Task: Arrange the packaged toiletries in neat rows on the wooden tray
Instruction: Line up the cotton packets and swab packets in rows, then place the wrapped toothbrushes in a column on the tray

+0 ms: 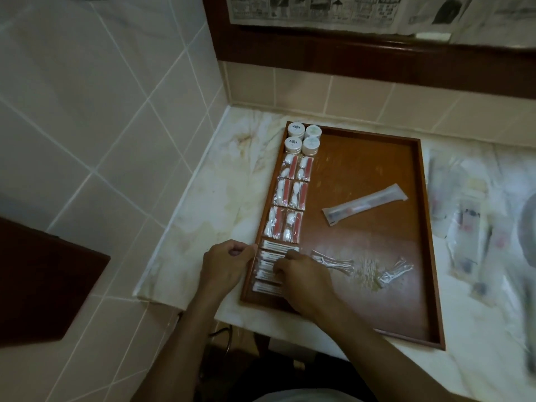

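A wooden tray [374, 169] lies on the marble counter. Along its left side stand several white round jars [303, 137], then two rows of red-and-white sachets [293, 195], then a column of flat cotton-swab packets [268, 274]. My right hand [301, 275] rests fingers-down on those swab packets. My left hand [224, 264] is at the tray's left rim, fingers pinched on the edge of a packet there. A wrapped toothbrush kit [365, 207] lies slanted mid-tray. Two loose clear packets [333, 264] [396, 272] lie right of my right hand.
More wrapped toiletries [470, 216] lie blurred on the counter right of the tray. Tiled walls close the corner at left and behind. A dark framed mirror [362, 53] hangs behind. A dark wooden surface [43, 280] is at lower left.
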